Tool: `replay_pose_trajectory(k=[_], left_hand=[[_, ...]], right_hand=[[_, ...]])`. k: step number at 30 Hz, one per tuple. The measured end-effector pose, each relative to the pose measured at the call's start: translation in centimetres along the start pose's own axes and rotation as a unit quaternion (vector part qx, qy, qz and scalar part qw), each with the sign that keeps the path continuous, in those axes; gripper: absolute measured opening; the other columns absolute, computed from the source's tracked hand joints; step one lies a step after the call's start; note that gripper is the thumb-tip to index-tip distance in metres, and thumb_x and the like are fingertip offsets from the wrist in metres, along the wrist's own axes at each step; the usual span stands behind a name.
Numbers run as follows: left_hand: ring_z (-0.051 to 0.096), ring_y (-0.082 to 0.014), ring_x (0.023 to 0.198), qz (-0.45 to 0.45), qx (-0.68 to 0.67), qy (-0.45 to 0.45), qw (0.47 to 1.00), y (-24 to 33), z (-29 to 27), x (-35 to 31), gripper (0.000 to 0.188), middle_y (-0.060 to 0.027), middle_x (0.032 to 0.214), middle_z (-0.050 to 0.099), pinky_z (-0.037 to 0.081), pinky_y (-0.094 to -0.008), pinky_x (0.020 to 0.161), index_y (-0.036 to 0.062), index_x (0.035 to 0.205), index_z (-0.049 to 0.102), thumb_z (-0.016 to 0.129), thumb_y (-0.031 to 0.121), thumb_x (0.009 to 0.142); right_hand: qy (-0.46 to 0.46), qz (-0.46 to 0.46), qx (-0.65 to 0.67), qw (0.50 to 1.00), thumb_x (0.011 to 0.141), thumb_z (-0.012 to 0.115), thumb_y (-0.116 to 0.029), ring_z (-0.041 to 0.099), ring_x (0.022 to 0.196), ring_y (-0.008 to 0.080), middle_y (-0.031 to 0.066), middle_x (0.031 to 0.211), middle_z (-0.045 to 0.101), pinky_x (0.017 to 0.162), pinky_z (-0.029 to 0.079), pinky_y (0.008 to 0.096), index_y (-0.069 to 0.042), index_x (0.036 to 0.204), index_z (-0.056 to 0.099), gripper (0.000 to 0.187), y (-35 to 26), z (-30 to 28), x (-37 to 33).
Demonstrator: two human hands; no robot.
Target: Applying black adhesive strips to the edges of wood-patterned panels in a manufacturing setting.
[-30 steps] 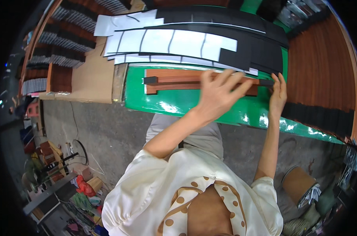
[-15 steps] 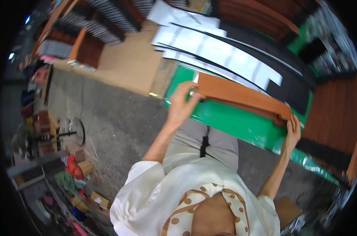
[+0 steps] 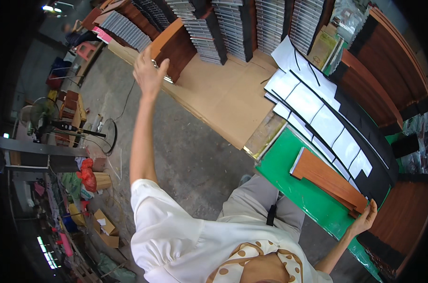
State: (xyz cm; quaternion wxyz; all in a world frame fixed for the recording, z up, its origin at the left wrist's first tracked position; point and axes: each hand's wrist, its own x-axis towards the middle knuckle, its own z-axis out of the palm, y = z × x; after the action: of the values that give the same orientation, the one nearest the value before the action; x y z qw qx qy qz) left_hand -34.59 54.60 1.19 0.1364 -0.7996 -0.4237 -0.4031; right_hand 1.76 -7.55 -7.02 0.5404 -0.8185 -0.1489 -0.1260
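Note:
My left hand [image 3: 149, 73] is stretched out to the far left, its thumb apart from its fingers, at the near end of a short stack of brown wood-grain boards [image 3: 180, 49]. Whether its fingertips touch the stack is hard to see. My right hand [image 3: 363, 219] grips the right end of a brown wood-grain board [image 3: 327, 178] that lies slantwise on the green table covering [image 3: 276, 160]. Beside that board, white sheets [image 3: 313, 108] and black strips [image 3: 372, 132] lie overlapping.
Brown cardboard [image 3: 223, 94] covers the bench, where tall stacks of boards [image 3: 233, 28] stand at the back. More brown boards [image 3: 405, 221] are piled at the right. A fan [image 3: 44, 118] and a red bag [image 3: 86, 174] are on the left, beyond the concrete floor [image 3: 176, 141].
My left hand has let go of the board's left end and moved far left to the short stack. My right hand stays at the board's right end. The view has swung left.

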Motion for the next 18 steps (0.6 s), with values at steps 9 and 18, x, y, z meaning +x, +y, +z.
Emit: replay_pose_trajectory(k=[9, 18], left_hand=[[0.056, -0.0236, 0.109, -0.196, -0.192, -0.227, 0.935, -7.8, 1.7, 6.5, 0.082, -0.0128, 0.114, 0.061, 0.037, -0.0404, 0.096, 0.0061, 0.138, 0.039, 0.066, 0.05, 0.075], [0.055, -0.0166, 0.099, -0.463, -0.539, -0.096, 0.697, -11.7, -9.9, -6.2, 0.046, -0.0039, 0.113, 0.059, 0.037, -0.0266, 0.081, 0.0114, 0.12, 0.056, 0.057, 0.041, 0.086]], right_hand=[[-0.06, -0.009, 0.008, 0.998, 0.09, 0.051, 0.001, 0.056, 0.09, 0.0115, 0.0052, 0.096, 0.063, 0.084, 0.043, 0.0239, 0.003, 0.095, 0.063, 0.013, -3.2, 3.8, -1.8], [-0.119, -0.093, -0.067, 0.986, 0.081, 0.051, 0.013, 0.06, 0.091, 0.0172, 0.0093, 0.093, 0.065, 0.084, 0.045, 0.0272, 0.005, 0.09, 0.064, 0.017, -7.2, 4.1, -3.4]])
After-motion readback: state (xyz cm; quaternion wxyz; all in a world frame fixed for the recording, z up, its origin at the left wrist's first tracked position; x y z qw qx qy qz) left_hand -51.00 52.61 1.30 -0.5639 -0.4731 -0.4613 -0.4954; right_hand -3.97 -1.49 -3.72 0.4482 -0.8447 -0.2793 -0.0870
